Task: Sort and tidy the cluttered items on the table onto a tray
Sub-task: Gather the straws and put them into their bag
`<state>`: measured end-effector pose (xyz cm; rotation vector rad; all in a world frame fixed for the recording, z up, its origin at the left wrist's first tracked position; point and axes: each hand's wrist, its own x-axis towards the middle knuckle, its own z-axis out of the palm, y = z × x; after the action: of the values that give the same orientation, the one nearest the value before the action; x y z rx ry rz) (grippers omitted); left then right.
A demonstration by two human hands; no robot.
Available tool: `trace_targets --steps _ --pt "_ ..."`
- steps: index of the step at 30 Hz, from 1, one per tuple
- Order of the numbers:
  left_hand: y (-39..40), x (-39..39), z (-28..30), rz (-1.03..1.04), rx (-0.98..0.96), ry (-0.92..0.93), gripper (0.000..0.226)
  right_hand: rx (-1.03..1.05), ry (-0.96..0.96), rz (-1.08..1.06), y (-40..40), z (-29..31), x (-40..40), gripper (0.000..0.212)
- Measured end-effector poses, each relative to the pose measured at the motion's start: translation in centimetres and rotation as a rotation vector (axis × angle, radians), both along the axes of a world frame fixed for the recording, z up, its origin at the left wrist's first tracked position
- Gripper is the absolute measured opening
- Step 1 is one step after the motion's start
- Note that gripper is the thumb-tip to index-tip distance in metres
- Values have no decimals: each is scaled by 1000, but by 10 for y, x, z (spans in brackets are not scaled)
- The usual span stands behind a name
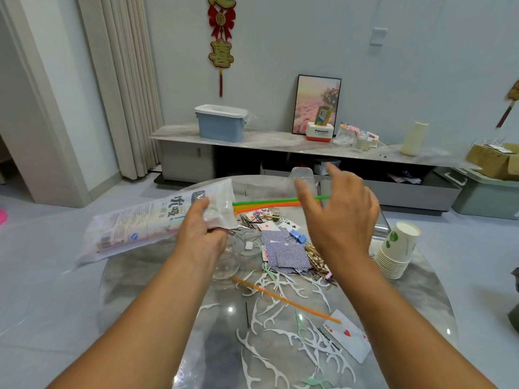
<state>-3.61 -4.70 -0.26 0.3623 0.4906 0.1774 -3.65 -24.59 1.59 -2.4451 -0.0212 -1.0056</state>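
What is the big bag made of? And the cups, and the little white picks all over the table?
The bag in the left hand looks like thin, glossy, see-through plastic that crinkles. The stacked cups look like matte paper, with rolled rims and a printed leaf. The white picks look like smooth moulded plastic, probably floss picks.

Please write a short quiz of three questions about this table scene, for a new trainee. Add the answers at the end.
1. True or false: the left hand holds the plastic straw bag.
2. What stands at the right edge of the table? A) a kettle B) a stack of paper cups C) a lamp
3. Fill in: the right hand is raised over the bundle of coloured ____.

Key
1. True; it grips the bag's open end.
2. B, the stack of paper cups.
3. Straws; the hand holds nothing.
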Motion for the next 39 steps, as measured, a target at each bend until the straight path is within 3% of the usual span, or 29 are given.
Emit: trace_targets --steps 7,10,13,20,24,27,29,32,33,34,36,37,39 --pt "-13 -5 3 -7 -59 -56 17 1178 278 400 23 -20 -6 83" --pt "-30 -7 9 -48 -96 -119 18 1399 340 654 41 -26 -8 71" --pt "-53 -14 9 -181 -106 -205 23 1314 354 730 51 -16 -4 16" --pt "-83 -28 -1 -410 34 -160 43 1275 447 638 36 4 4 33" --pt "-82 -32 -2 -735 351 -58 61 1038 343 496 19 10 5 30" --pt "-79 -40 4 -1014 696 -119 75 876 288 406 -2 27 7 36" --pt "-78 -43 11 -904 1030 -223 60 813 262 376 -15 37 8 39" --pt "-78 -43 19 -338 1317 -457 45 700 253 338 -25 49 9 37" --pt "-78 -42 19 -195 1425 -495 51 649 264 334 -25 51 7 37" --pt "-78 -42 17 -98 1574 -511 70 597 279 335 -22 52 4 36" --pt "-80 -41 10 -57 1803 -486 120 490 324 357 -9 53 -4 32" --pt "-83 -41 8 -71 1854 -446 134 432 348 380 -1 53 -9 33" --pt "-88 -41 3 -44 1858 -391 138 323 388 437 12 51 -16 34"
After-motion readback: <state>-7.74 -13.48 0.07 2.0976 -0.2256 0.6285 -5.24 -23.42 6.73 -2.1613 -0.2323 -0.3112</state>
